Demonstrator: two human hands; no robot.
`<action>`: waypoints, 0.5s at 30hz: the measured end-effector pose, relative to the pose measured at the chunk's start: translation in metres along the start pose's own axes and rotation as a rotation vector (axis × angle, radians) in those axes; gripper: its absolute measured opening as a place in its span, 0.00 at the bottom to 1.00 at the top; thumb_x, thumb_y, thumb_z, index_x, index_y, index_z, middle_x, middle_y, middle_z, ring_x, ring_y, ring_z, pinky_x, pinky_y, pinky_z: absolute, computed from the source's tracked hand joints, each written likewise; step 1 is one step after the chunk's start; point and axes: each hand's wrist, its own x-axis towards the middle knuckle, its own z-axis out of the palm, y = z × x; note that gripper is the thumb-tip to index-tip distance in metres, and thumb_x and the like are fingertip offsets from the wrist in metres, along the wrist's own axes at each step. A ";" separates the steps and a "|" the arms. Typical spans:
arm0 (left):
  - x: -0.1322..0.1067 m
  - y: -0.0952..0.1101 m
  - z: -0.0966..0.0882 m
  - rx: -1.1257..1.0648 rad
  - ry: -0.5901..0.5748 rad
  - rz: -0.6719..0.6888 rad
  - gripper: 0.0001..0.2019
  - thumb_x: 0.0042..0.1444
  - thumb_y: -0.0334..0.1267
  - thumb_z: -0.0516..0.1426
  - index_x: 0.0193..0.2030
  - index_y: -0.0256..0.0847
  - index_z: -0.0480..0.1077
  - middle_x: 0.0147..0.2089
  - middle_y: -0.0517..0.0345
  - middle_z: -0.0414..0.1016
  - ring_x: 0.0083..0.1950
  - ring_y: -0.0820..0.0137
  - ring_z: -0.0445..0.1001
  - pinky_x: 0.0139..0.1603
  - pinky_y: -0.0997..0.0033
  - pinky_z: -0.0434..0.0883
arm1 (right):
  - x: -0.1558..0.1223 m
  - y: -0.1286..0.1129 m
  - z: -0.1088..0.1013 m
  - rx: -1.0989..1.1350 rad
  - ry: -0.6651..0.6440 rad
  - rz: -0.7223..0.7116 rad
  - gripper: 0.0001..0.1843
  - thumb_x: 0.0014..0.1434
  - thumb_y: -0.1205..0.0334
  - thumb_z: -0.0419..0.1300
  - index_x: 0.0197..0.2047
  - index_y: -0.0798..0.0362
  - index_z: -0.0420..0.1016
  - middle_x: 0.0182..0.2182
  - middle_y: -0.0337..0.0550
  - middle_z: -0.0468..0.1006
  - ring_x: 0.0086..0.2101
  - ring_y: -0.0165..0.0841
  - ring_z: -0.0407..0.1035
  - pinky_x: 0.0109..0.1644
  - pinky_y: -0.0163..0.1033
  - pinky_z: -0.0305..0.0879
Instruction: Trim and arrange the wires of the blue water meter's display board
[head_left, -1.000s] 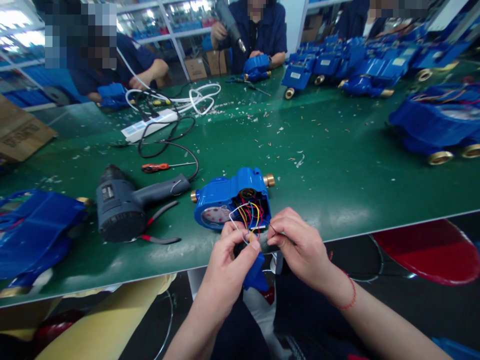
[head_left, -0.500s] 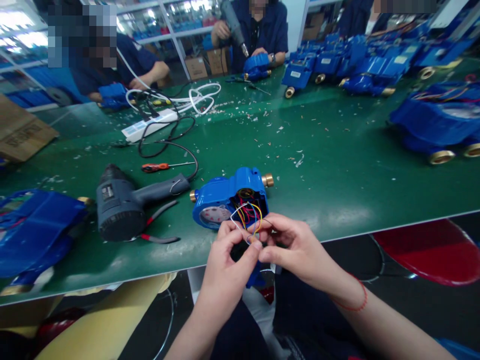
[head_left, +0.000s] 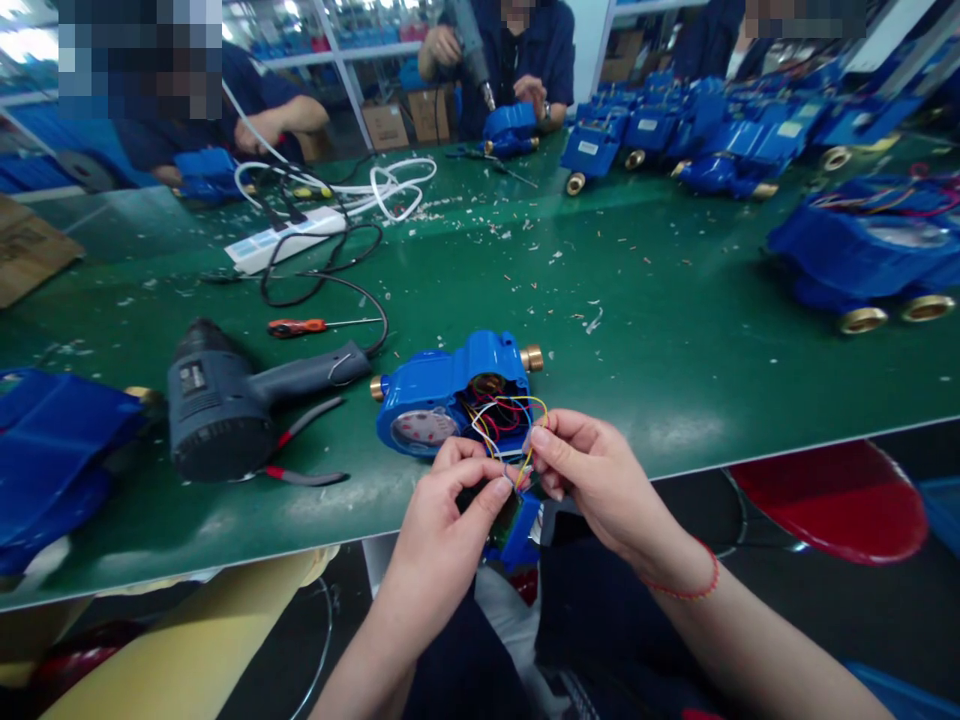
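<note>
A blue water meter (head_left: pixel 431 370) with brass threaded ends lies near the front edge of the green table, its housing open. Thin coloured wires (head_left: pixel 486 425) come out of the opening toward me. My left hand (head_left: pixel 454 500) pinches some of these wires between thumb and fingers. To its right, my right hand (head_left: pixel 577 450) has thumb and forefinger closed on a wire strand, apparently the yellow one. Below my fingers a blue cover with a green circuit board (head_left: pixel 517 530) hangs at the table edge, partly hidden by my left hand.
A heat gun (head_left: pixel 225 400) and red-grey pliers (head_left: pixel 300 450) lie left of the meter, with an orange screwdriver (head_left: pixel 300 327) behind. Further back are a white power strip (head_left: pixel 289 240) and cables. More meters (head_left: pixel 862 250) stand right and left. Co-workers (head_left: pixel 517 60) sit opposite.
My right hand has moved apart from the left, drawing wire to the right. The blue cover with the board now shows more below my hands. The view has shifted slightly.
</note>
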 end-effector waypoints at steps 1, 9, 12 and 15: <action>0.000 0.001 0.001 0.007 0.004 0.005 0.10 0.54 0.39 0.57 0.30 0.41 0.79 0.36 0.54 0.67 0.42 0.63 0.68 0.45 0.65 0.65 | -0.001 -0.001 0.000 -0.032 -0.039 -0.021 0.18 0.56 0.48 0.66 0.32 0.55 0.72 0.23 0.35 0.69 0.22 0.23 0.60 0.24 0.29 0.57; 0.000 0.004 0.007 0.116 0.041 0.044 0.10 0.57 0.38 0.55 0.28 0.41 0.77 0.34 0.55 0.67 0.38 0.66 0.68 0.40 0.67 0.64 | -0.007 -0.003 0.004 -0.381 0.048 -0.234 0.10 0.57 0.57 0.64 0.28 0.55 0.77 0.24 0.39 0.73 0.26 0.28 0.65 0.29 0.33 0.62; 0.000 0.002 0.005 0.075 0.011 0.054 0.12 0.58 0.38 0.54 0.29 0.40 0.77 0.36 0.54 0.68 0.40 0.65 0.70 0.41 0.68 0.66 | -0.007 -0.001 0.004 -0.271 0.078 -0.111 0.14 0.55 0.53 0.64 0.28 0.55 0.75 0.19 0.36 0.69 0.19 0.26 0.60 0.22 0.31 0.59; 0.000 0.002 0.003 0.043 0.016 0.046 0.12 0.58 0.37 0.53 0.32 0.40 0.78 0.38 0.53 0.70 0.40 0.66 0.72 0.40 0.68 0.68 | -0.007 0.001 0.001 -0.226 0.089 -0.074 0.16 0.55 0.50 0.65 0.28 0.55 0.74 0.18 0.35 0.68 0.19 0.25 0.61 0.21 0.30 0.61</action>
